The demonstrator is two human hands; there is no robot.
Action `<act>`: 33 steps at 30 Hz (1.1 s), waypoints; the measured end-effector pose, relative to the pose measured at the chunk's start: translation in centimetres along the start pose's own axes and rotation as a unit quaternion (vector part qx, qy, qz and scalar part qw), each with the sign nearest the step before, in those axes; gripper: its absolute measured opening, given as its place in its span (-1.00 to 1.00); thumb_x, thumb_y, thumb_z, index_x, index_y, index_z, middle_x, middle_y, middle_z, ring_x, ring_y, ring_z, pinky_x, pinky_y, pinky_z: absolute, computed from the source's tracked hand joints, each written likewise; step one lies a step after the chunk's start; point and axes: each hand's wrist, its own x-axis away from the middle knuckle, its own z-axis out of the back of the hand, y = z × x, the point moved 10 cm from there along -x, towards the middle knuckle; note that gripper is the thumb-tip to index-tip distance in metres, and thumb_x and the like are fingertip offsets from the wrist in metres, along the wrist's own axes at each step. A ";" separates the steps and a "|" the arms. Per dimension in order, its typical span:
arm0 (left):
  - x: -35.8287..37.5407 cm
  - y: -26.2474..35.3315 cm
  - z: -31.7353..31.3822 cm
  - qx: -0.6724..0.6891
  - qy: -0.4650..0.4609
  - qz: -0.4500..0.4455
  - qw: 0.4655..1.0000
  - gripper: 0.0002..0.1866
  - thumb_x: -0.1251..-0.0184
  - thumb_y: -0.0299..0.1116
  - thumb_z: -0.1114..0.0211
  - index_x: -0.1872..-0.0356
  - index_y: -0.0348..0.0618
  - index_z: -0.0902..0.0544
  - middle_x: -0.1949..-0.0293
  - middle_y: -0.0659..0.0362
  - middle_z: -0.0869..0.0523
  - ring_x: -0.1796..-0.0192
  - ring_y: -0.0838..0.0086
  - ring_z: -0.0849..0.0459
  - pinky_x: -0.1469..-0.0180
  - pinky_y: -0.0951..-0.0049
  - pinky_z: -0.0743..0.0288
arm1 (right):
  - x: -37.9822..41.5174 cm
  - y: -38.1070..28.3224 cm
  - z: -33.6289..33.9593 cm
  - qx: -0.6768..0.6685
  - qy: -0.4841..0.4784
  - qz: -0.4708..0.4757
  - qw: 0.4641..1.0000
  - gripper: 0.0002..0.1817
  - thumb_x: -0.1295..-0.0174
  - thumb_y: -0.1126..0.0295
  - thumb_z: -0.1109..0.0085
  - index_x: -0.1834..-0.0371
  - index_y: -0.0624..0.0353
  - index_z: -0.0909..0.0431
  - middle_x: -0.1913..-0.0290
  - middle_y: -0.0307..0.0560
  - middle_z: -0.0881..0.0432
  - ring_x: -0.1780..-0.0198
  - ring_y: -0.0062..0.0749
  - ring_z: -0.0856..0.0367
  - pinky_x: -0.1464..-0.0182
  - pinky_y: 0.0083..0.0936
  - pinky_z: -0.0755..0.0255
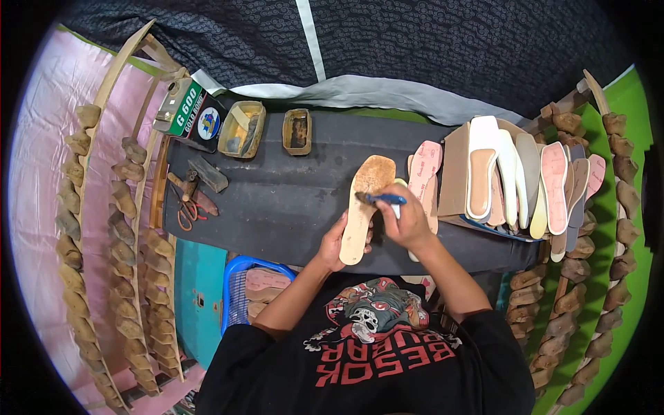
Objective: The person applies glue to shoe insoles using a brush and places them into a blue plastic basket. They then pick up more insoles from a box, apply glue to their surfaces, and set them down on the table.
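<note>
My left hand (337, 243) holds a tan insole (360, 225) by its lower edge, with the wide end pointing away from me. The upper part of the insole is darker brown than its pale heel. In my right hand (410, 221) is a brush with a blue handle (389, 198). Its dark bristles touch the insole near the middle of its left side. Pink printed insoles (425, 168) lie just beyond my right hand, partly covered by it.
A cardboard box (454, 162) bears many insoles at the right. At the back left are a glue can (187, 111) and two tubs (243, 130), (297, 131). Scissors (187, 214) and hammers lie left. A blue basket (227, 290) stands in front; racks of shoe lasts flank the table.
</note>
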 end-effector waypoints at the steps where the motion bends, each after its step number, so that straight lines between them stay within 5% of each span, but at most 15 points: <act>1: 0.0 0.1 -0.5 -0.009 0.003 0.002 1.000 -0.42 -0.70 0.18 0.12 -0.30 -0.06 -0.55 0.04 0.13 -0.68 0.10 0.36 -0.65 0.13 0.23 -0.60 | -0.3 0.6 0.3 0.019 0.005 0.003 1.000 -0.75 -0.33 0.60 -0.28 -0.03 0.33 -0.49 0.18 0.13 -0.67 0.23 0.08 -0.68 0.14 -0.16 -0.57; 9: -0.6 0.2 1.0 0.004 0.005 -0.023 1.000 -0.51 -0.69 0.08 0.06 -0.38 0.01 -0.46 -0.06 0.11 -0.66 0.09 0.34 -0.68 0.14 0.21 -0.64 | 0.0 -2.1 -1.5 -0.017 -0.044 0.040 0.998 -0.73 -0.32 0.56 -0.31 -0.03 0.31 -0.49 0.20 0.10 -0.67 0.25 0.03 -0.68 0.16 -0.22 -0.56; 11: -0.3 0.4 1.0 0.001 0.010 -0.031 0.999 -0.49 -0.69 0.10 0.06 -0.35 -0.01 -0.51 -0.10 0.09 -0.65 0.11 0.32 -0.68 0.15 0.20 -0.61 | -0.4 -1.5 -1.3 -0.016 -0.018 0.013 1.000 -0.74 -0.33 0.55 -0.32 -0.01 0.32 -0.50 0.22 0.10 -0.67 0.26 0.01 -0.68 0.17 -0.22 -0.57; 16: 0.5 0.8 -1.1 -0.038 -0.021 -0.033 0.999 -0.46 -0.70 0.07 0.06 -0.55 0.13 -0.30 -0.09 0.09 -0.65 0.10 0.33 -0.68 0.15 0.20 -0.63 | -2.4 -0.2 0.1 0.025 0.022 -0.002 0.999 -0.77 -0.33 0.55 -0.33 0.03 0.32 -0.51 0.25 0.08 -0.68 0.28 -0.02 -0.69 0.19 -0.26 -0.57; 23: 0.3 1.8 -0.7 -0.058 -0.001 -0.073 0.996 -0.39 -0.72 0.07 0.05 -0.64 0.15 -0.18 -0.10 0.09 -0.63 0.09 0.35 -0.68 0.13 0.23 -0.66 | -1.2 -0.1 -1.6 -0.013 -0.029 -0.068 0.997 -0.72 -0.34 0.50 -0.34 -0.02 0.28 -0.49 0.22 0.12 -0.69 0.28 -0.03 -0.72 0.23 -0.27 -0.57; 24: 0.3 2.0 -0.6 -0.065 0.001 -0.075 0.995 -0.39 -0.72 0.08 0.05 -0.65 0.14 -0.18 -0.10 0.09 -0.63 0.09 0.36 -0.68 0.12 0.24 -0.66 | -1.1 -0.2 -2.0 -0.022 -0.048 -0.070 0.996 -0.76 -0.40 0.52 -0.28 -0.05 0.29 -0.50 0.24 0.05 -0.67 0.30 -0.19 -0.72 0.22 -0.35 -0.57; 33: 1.1 2.3 0.5 -0.095 0.047 -0.072 0.992 -0.40 -0.71 0.11 0.02 -0.60 0.14 -0.26 -0.11 0.14 -0.66 0.08 0.38 -0.70 0.12 0.25 -0.68 | -2.5 -0.3 -2.0 -0.018 -0.061 -0.100 0.993 -0.76 -0.43 0.43 -0.29 -0.04 0.23 -0.49 0.23 0.12 -0.71 0.25 -0.02 -0.75 0.19 -0.28 -0.59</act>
